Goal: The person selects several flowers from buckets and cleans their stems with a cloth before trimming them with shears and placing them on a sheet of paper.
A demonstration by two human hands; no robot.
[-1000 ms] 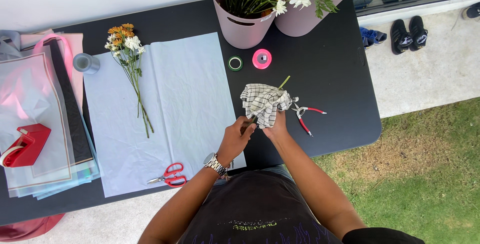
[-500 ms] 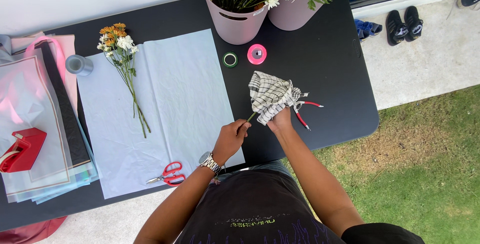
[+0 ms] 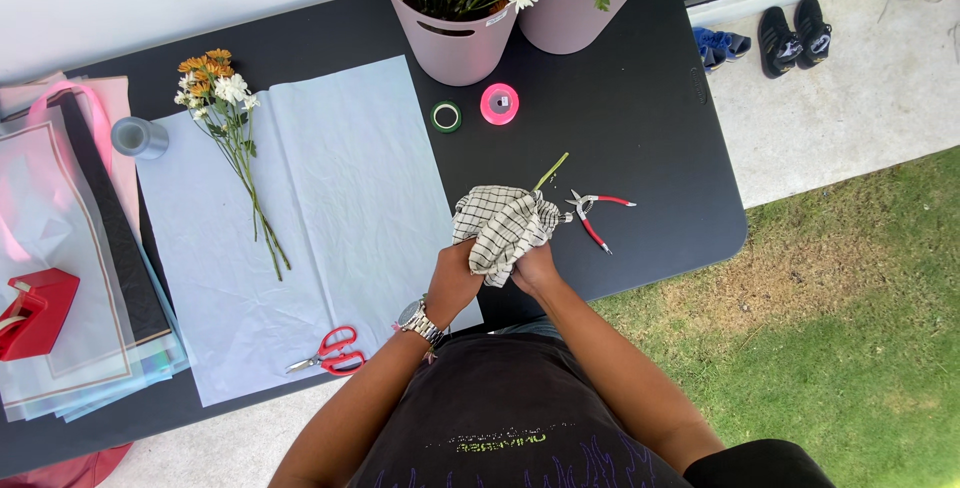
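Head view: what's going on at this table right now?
A person stands at a black table, both hands bunched around a checked cloth: left hand, right hand. Red-handled pliers and a cut green stem lie just beyond it. A small flower bunch rests on pale blue paper, red scissors near its front edge.

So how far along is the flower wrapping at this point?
Done: a small bunch of flowers lies on the spread pale blue paper, though nothing is wrapped. In hand: the left hand and right hand both grip a checked cloth over the black table. Left: red scissors, pink ribbon spool and green tape roll lie apart from both hands.
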